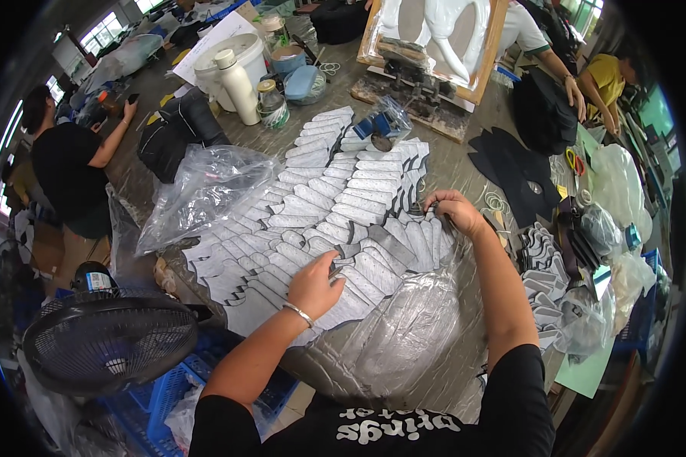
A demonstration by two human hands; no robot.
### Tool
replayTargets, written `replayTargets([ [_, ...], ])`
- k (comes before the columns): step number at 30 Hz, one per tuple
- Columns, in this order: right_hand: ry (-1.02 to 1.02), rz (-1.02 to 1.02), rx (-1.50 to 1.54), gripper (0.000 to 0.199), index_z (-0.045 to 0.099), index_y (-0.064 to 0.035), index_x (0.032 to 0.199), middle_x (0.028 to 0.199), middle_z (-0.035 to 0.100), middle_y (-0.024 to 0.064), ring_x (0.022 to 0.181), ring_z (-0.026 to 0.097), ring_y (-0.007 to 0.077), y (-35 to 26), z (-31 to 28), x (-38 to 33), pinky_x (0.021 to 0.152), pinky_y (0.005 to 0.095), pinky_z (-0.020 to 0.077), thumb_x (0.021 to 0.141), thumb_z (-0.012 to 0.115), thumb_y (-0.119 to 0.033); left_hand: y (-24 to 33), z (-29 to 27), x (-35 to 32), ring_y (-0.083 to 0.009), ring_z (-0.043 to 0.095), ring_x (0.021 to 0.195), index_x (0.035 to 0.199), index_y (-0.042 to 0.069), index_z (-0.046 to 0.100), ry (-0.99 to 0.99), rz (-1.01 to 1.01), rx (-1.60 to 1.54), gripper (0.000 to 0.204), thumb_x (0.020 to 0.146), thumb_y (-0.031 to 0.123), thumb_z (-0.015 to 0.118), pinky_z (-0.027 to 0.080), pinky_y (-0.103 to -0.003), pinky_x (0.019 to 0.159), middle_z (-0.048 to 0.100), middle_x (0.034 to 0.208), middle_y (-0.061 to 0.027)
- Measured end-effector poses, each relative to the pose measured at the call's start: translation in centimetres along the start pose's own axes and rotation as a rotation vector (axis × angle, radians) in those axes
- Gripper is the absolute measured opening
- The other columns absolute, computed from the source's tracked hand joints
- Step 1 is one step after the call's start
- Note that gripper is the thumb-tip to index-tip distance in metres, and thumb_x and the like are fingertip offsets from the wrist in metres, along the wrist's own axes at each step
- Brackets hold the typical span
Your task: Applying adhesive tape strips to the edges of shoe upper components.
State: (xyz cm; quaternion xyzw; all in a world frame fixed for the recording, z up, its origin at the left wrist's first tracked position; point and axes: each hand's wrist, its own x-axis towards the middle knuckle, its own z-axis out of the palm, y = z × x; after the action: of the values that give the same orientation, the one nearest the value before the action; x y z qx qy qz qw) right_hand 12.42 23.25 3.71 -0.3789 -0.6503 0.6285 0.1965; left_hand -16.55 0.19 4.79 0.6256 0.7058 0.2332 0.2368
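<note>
Overlapping rows of grey-white, tongue-shaped cut pieces [366, 186] with dark edges cover the table in front of me. My left hand [316, 289], with a bracelet at its wrist, lies palm down on the nearer rows, thumb apart from the fingers. At the right end of the rows my right hand [457, 211] is closed, its bent fingers pinching the end of a grey cut piece [427, 232]; the fingertips are partly hidden. Close to my body, a crinkled silvery plastic sheet [404, 327] lies over the table.
Clear plastic bags [209, 190] lie left of the rows. A black fan [110, 339] stands at lower left. Farther back are a white bucket [232, 68], a cream bottle [238, 87] and a wooden-framed screen [434, 49]. Black pieces [514, 171] and stacked grey pieces [537, 282] lie right. Other people work nearby.
</note>
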Motion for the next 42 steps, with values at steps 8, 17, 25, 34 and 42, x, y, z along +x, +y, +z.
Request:
replayTargets([
  [8, -0.125, -0.015, 0.0, 0.031, 0.068, 0.0059, 0.084, 0.083, 0.068, 0.0092, 0.082, 0.057, 0.0167, -0.5, 0.7, -2.1, 0.077, 0.0232, 0.0421, 0.064, 0.049, -0.009, 1.8, 0.4, -1.9, -0.0325, 0.067, 0.079, 0.124, 0.008, 0.053, 0.003, 0.061, -0.022, 0.051, 0.079, 0.022, 0.073, 0.053, -0.042, 0.07, 0.069, 0.089, -0.0141],
  [17, -0.116, 0.063, -0.202, 0.033, 0.071, 0.0036, 0.083, 0.08, 0.069, 0.0102, 0.076, 0.057, 0.0179, 0.3, 0.7, -3.8, 0.074, 0.0262, 0.0435, 0.07, 0.045, -0.012, 1.0, 0.2, -1.9, -0.0382, 0.066, 0.075, 0.127, 0.005, 0.046, -0.072, 0.061, -0.066, 0.057, 0.079, 0.023, 0.072, 0.052, -0.047, 0.067, 0.068, 0.083, -0.0168],
  [25, 0.074, -0.029, -0.251, 0.032, 0.069, 0.0023, 0.079, 0.079, 0.066, 0.0095, 0.073, 0.054, 0.0175, 0.1, 1.6, -4.4, 0.071, 0.0272, 0.042, 0.073, 0.044, -0.016, 2.2, 2.3, -2.2, -0.0401, 0.066, 0.075, 0.129, 0.003, 0.048, -0.24, 0.007, 0.017, 0.058, 0.081, 0.026, 0.071, 0.051, -0.047, 0.066, 0.068, 0.082, -0.0185],
  [34, -0.024, 0.04, -0.355, 0.033, 0.069, 0.0034, 0.08, 0.077, 0.068, 0.0113, 0.072, 0.055, 0.0178, 0.6, 0.7, -6.5, 0.071, 0.0283, 0.0425, 0.074, 0.044, -0.016, 4.4, 4.4, -6.1, -0.04, 0.067, 0.079, 0.123, 0.004, 0.055, -0.362, 0.105, 0.013, 0.053, 0.08, 0.03, 0.071, 0.053, -0.047, 0.072, 0.069, 0.083, -0.0188],
  [42, 0.421, -0.13, -1.162, 0.04, 0.072, -0.0032, 0.096, 0.109, 0.067, 0.0186, 0.099, 0.064, 0.0369, -2.7, 6.0, -7.1, 0.09, 0.0438, 0.0493, 0.09, 0.048, -0.035, 5.2, 6.1, -9.6, -0.037, 0.065, 0.076, 0.123, 0.002, 0.056, -0.178, 0.182, -0.186, 0.047, 0.083, 0.022, 0.069, 0.051, -0.043, 0.07, 0.066, 0.082, -0.0189],
])
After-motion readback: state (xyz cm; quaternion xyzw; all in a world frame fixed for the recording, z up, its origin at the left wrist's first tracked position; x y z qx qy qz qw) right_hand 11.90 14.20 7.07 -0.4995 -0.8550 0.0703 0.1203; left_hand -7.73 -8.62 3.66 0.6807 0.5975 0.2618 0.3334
